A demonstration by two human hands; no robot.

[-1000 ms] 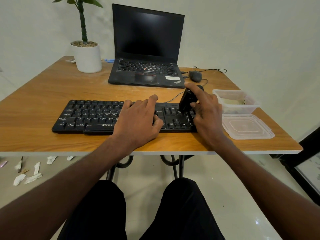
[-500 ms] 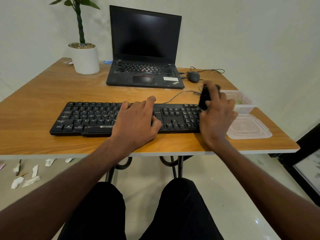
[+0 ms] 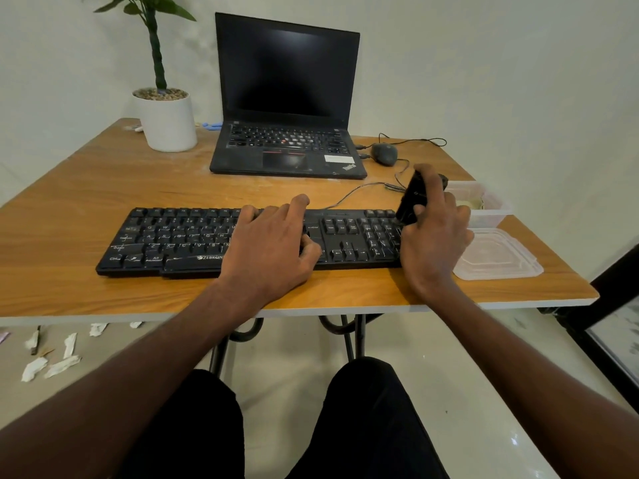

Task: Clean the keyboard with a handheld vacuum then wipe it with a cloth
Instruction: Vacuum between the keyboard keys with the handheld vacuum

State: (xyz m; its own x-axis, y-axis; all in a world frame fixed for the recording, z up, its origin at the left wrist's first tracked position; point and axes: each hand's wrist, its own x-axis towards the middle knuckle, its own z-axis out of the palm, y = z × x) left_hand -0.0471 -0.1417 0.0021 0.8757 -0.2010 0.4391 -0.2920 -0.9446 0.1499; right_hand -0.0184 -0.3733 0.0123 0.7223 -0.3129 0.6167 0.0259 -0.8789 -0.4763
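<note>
A black Zebronics keyboard (image 3: 193, 236) is laid flat across the front half of the wooden counter (image 3: 86, 188), its long side parallel to the near edge. The left hand (image 3: 273, 243) is rested palm down on the middle of the keyboard, with the fingers relaxed and spread over the keys and nothing grasped. The right hand (image 3: 435, 233) is held at the keyboard's right end, over the number pad, and its fingers and thumb are curled round a small black handheld vacuum (image 3: 411, 198). The vacuum is held tilted, top leaning away from the person, with its lower end at or just above the top right corner of the keyboard; whether it touches the keys cannot be told.

A thin grey cable (image 3: 349, 195) is seen running from the back of the keyboard toward the right. Just beside the right hand, a clear plastic container (image 3: 491, 209) is set on the counter, and a clear lid (image 3: 498, 257) is laid flat in front of it, near the counter's right edge. Further back, an open black ThinkPad laptop (image 3: 287, 98) with a dark screen is placed, with a dark wired mouse (image 3: 384, 153) to its right and a white pot (image 3: 169, 122) holding a green plant to its left. Scraps of white paper (image 3: 52, 364) are scattered on the floor at lower left.
</note>
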